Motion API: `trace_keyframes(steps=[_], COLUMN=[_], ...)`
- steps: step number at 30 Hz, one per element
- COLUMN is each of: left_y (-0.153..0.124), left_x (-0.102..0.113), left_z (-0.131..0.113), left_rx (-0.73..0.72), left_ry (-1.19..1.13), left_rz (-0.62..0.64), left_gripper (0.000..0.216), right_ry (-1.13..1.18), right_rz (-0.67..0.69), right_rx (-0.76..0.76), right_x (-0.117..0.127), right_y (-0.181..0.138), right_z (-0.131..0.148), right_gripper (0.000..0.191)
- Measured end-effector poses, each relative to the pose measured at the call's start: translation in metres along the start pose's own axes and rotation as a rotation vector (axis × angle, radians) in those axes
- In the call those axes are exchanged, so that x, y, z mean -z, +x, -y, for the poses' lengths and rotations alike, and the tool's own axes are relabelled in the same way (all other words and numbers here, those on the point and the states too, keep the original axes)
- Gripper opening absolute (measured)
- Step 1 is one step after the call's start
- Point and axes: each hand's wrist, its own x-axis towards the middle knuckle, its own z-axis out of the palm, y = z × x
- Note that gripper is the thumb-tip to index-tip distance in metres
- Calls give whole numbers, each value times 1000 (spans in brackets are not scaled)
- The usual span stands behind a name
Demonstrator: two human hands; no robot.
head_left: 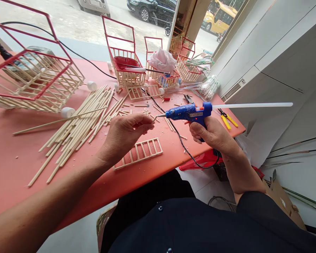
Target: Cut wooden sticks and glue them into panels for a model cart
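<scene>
My right hand (209, 133) is wrapped round the grip of a blue hot glue gun (188, 111). A long white glue stick (255, 105) juts from the back of the gun. Between thumb and fingertips, my left hand (130, 128) pinches a short wooden stick (155, 119), and the gun's nozzle is at or very near its tip. Below my left hand, a small ladder-shaped frame of sticks (147, 155) lies on the pink table (94, 191); my hand hides part of it.
Loose wooden sticks (76, 133) lie piled at left beside a large stick cart (37, 80). More small carts (129, 75) stand at the back, one holding a red bowl (123, 62). Yellow-handled pliers (229, 120) rest near the right edge. The gun's black cord (185, 146) hangs over the front edge.
</scene>
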Motion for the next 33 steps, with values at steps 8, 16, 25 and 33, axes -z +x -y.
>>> trace_keyframes(steps=[8,16,25,33], left_y=[1,0,0,0], left_x=[0,1,0,-1], left_z=[-1,3,5,2], left_rx=[5,-27,-30,-19], left_ry=[-6,34,9,11], left_rz=[1,1,3,8], left_gripper=[13,10,7,8], right_ry=[1,-7,-22,-34], right_rz=[-11,-12,-27,-36], right_rx=[-2,-6,33,55], right_x=[-1,-2,-1,1], right_y=[0,-2,1,0], right_z=[3,4,5,4], right_gripper=[66,64,62,61])
